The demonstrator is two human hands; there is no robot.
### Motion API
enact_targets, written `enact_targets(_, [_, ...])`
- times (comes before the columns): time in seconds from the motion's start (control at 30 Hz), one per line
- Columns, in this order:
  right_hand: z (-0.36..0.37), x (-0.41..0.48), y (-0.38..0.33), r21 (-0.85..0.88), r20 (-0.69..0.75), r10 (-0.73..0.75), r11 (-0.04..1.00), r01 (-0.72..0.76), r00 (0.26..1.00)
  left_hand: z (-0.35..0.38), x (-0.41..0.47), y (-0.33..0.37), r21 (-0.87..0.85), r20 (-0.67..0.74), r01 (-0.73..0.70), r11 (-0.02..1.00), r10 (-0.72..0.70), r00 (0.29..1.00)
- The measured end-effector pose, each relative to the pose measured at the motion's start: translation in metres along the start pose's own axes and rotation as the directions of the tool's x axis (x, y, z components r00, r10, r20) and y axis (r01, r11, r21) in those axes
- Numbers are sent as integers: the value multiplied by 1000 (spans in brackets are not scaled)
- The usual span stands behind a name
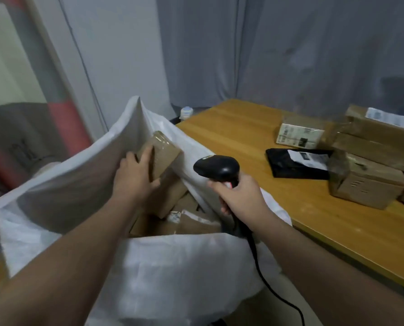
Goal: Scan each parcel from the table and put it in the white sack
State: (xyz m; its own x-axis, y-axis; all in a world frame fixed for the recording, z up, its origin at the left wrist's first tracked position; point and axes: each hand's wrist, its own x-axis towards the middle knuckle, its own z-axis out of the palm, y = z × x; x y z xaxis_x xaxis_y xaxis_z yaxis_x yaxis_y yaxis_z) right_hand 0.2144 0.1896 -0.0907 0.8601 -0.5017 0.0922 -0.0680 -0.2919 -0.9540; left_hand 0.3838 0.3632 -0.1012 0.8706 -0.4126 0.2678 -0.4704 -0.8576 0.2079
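The left hand (pixel 135 170) grips a brown parcel (pixel 164 152) inside the white sack (pixel 172 267), above packed parcels (pixel 191 224); the right hand (pixel 241 196) clasps the scanner (pixel 216 167). A black parcel (pixel 288 165) and brown boxes (pixel 370 184) wait on the counter (pixel 243 137), so roughly midway, I'd say

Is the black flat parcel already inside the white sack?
No, the black flat parcel lies on the wooden table, beside the brown boxes, outside the white sack.
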Motion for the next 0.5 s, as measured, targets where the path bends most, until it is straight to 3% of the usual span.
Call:
enact_targets(0.1, [16,5,16,40,19,87,995,-88,996,31,-19,-20,222,92,-86,971,67,994])
enact_targets(0.3, [39,2,38,-27,51,128,992,-127,990,46,-22,-7,442,172,-160,883,92,981])
enact_targets(0.5, [35,-8,42,17,71,200,979,-201,977,45,-34,-10,484,295,31,874,-197,935])
